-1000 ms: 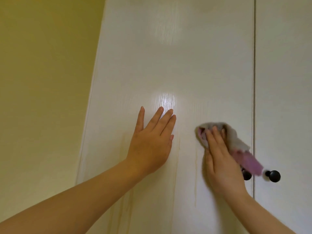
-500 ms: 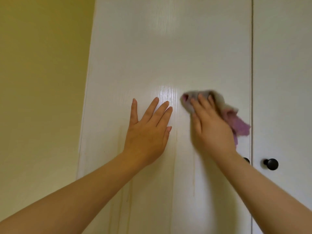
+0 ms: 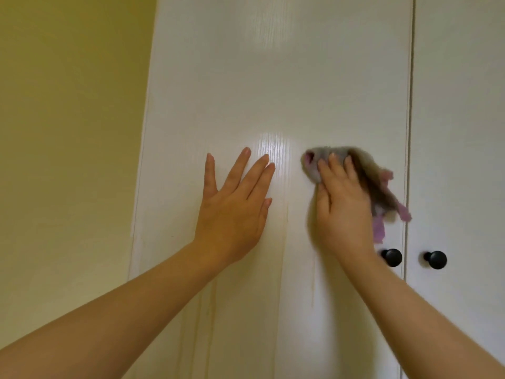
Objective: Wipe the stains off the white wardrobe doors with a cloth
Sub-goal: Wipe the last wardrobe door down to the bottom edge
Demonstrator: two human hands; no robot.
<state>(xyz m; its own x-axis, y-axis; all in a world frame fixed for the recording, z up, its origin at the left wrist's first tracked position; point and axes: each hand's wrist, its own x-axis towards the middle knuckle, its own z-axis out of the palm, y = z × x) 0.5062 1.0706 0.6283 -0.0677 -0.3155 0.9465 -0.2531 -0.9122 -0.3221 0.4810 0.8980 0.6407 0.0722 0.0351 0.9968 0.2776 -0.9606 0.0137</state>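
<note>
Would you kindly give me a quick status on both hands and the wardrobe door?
Left hand flat on door. Right hand presses cloth against it. Drip streaks low down, unwiped. Nothing blocking.

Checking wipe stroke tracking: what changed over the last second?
The right hand slid the cloth up the left wardrobe door, so its trailing end no longer covers the left black knob. The left hand stayed flat on the door; the yellowish streaks below remain.
</note>
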